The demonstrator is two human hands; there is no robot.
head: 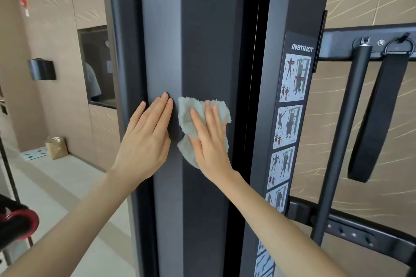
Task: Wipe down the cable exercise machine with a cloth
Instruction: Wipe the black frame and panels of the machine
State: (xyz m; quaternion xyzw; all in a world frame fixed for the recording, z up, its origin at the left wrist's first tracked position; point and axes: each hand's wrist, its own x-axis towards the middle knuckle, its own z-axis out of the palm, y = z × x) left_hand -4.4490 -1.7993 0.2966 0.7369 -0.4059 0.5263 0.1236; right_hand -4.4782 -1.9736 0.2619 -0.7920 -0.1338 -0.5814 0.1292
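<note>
1. Fingers (203,119) of my right hand (208,141) lie spread flat, pressing one pale green cloth (186,114) against the dark machine column (202,29).
2. My left hand (147,139) lies open-palmed, empty, just beside the cloth.
3. I see the column running vertically; one instruction sticker strip (290,105) follows its right edge.
4. Bare column surface extends above and below both hands.

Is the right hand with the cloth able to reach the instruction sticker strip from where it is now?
Probably yes. The right hand presses the cloth on the dark column; the sticker strip is on the next upright to its right, nothing between.
</note>
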